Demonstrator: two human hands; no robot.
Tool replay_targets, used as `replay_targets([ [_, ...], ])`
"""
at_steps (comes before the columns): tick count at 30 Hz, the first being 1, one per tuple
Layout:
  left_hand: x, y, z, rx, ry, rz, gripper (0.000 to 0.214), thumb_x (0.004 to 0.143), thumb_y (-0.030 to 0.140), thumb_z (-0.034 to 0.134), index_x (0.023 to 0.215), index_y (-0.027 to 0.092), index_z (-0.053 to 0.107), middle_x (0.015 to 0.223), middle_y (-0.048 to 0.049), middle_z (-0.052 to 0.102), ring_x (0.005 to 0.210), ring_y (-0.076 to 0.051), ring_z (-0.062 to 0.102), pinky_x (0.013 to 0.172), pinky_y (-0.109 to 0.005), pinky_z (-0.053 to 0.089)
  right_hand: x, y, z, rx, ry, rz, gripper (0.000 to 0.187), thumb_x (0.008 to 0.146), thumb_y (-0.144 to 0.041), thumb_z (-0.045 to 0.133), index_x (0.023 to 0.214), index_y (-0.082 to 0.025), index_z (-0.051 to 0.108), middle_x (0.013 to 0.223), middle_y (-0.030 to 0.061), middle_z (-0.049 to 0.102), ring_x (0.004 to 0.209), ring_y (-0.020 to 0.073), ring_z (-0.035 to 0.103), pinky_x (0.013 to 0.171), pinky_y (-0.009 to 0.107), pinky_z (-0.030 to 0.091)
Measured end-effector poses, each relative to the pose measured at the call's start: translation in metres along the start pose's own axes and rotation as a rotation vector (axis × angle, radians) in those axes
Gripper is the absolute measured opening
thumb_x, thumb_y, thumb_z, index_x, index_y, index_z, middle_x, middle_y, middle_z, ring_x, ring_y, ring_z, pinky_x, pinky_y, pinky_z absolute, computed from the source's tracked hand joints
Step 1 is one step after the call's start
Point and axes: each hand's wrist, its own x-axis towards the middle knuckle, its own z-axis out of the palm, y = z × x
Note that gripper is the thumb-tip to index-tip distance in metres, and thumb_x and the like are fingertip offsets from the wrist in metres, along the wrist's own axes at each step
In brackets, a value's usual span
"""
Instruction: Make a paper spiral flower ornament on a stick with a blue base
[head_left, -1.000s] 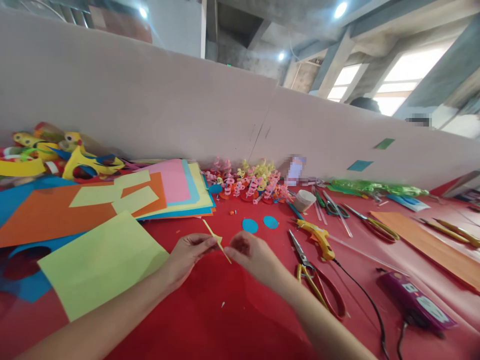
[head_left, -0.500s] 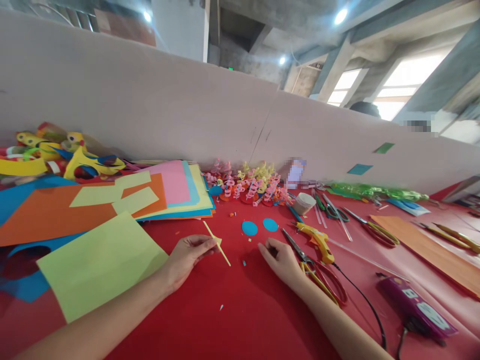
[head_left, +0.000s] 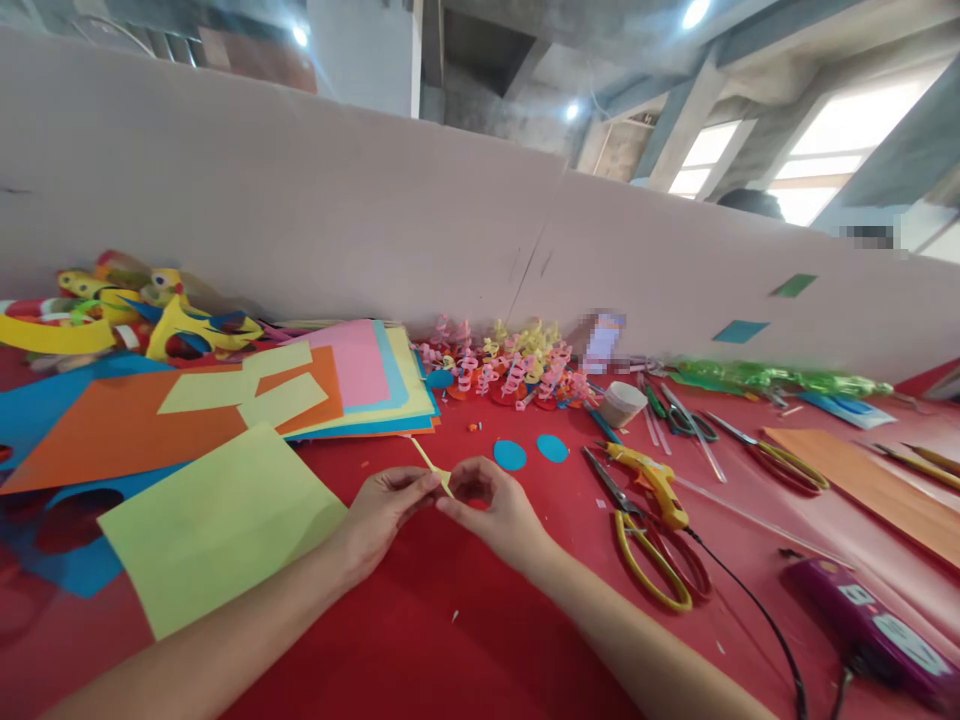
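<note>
A thin pale-yellow paper strip [head_left: 422,453] is pinched between the thumb and fingertips of my left hand [head_left: 381,512], with a free end sticking up to the left. My right hand [head_left: 501,512] has its fingers curled at the strip's other end, thumb and fingertips closed on it close to the left fingertips. A small yellow paper piece [head_left: 444,477] shows at the left fingertips, partly covered. Just beyond the hands, two blue paper circles [head_left: 510,455] lie flat on the red tabletop [head_left: 420,640].
Yellow-green paper [head_left: 225,530] and stacked coloured sheets [head_left: 360,365] lie left. Pink and yellow curled paper pieces [head_left: 517,365] stand behind. Rightward are scissors [head_left: 651,560], a yellow glue gun [head_left: 649,478] with its cord, a white cup [head_left: 622,403] and a purple device [head_left: 862,625].
My right hand has moved left from beside the scissors and closed on the strip's lower end. My left hand keeps its pinch. The view has shifted slightly.
</note>
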Motion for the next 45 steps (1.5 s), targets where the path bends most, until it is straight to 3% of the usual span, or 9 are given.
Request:
replay_targets([
  [8,0.000,-0.003,0.001,0.032,-0.005,0.005,0.020,0.055,0.031,0.081,0.063,0.015,0.072,0.064,-0.0007,0.069,0.066,-0.011,0.059,0.067,-0.020,0.048,-0.006,0.010,0.008,0.057,0.130,0.007,0.009,0.071,-0.025,0.063,0.076,-0.019,0.059,0.071,0.0004,0.061,0.064,0.0130,0.056,0.062,0.026,0.047],
  [13,0.002,-0.004,-0.003,0.086,-0.060,0.015,0.015,0.059,0.028,0.079,0.063,0.015,0.072,0.061,0.0010,0.067,0.061,-0.008,0.056,0.062,-0.017,0.046,-0.009,0.006,0.007,0.023,0.167,0.027,0.009,0.072,-0.027,0.062,0.069,-0.018,0.059,0.064,0.0005,0.061,0.060,0.0129,0.055,0.059,0.025,0.046],
  [19,0.000,0.000,-0.003,0.094,-0.083,-0.012,0.015,0.058,0.027,0.079,0.068,0.017,0.073,0.073,-0.0011,0.071,0.076,-0.013,0.062,0.075,-0.022,0.048,-0.011,0.003,0.003,-0.010,0.202,0.043,0.013,0.071,-0.029,0.061,0.065,-0.017,0.060,0.061,0.0008,0.061,0.058,0.0129,0.055,0.058,0.025,0.046],
  [23,0.000,-0.001,-0.003,0.092,-0.081,-0.002,0.014,0.059,0.027,0.078,0.068,0.017,0.073,0.071,-0.0004,0.070,0.075,-0.013,0.061,0.074,-0.022,0.049,-0.011,0.005,0.002,-0.022,0.194,0.020,0.011,0.071,-0.027,0.061,0.066,-0.017,0.061,0.062,0.0010,0.062,0.058,0.0129,0.056,0.058,0.024,0.046],
  [31,0.001,-0.005,-0.004,0.157,-0.070,0.074,0.014,0.064,0.030,0.075,0.068,0.017,0.071,0.069,-0.0004,0.066,0.072,-0.013,0.059,0.073,-0.025,0.047,-0.014,0.008,0.002,-0.148,0.231,-0.089,0.008,0.076,-0.024,0.062,0.079,-0.019,0.067,0.071,0.0015,0.068,0.065,0.0142,0.062,0.063,0.025,0.050],
  [35,0.003,-0.009,-0.007,0.187,-0.076,0.107,0.013,0.068,0.030,0.072,0.069,0.017,0.070,0.068,0.0007,0.064,0.069,-0.011,0.057,0.072,-0.024,0.046,-0.015,0.007,0.000,-0.288,0.242,-0.233,0.009,0.078,-0.019,0.060,0.082,-0.021,0.068,0.071,0.0011,0.068,0.064,0.0137,0.061,0.062,0.024,0.050],
  [40,0.004,-0.012,-0.008,0.227,-0.067,0.161,0.013,0.069,0.029,0.071,0.069,0.017,0.068,0.069,0.0002,0.064,0.070,-0.013,0.057,0.073,-0.026,0.046,-0.012,0.003,-0.004,-0.431,0.190,-0.426,0.013,0.082,-0.016,0.055,0.083,-0.021,0.067,0.075,0.0030,0.068,0.068,0.0143,0.061,0.066,0.026,0.050],
  [45,0.003,-0.011,-0.007,0.239,-0.075,0.147,0.013,0.069,0.028,0.071,0.077,0.018,0.071,0.081,-0.0031,0.069,0.081,-0.016,0.060,0.082,-0.030,0.046,-0.013,0.001,-0.007,-0.529,0.136,-0.453,0.016,0.085,-0.017,0.050,0.081,-0.023,0.065,0.077,0.0035,0.067,0.071,0.0156,0.060,0.071,0.029,0.049],
])
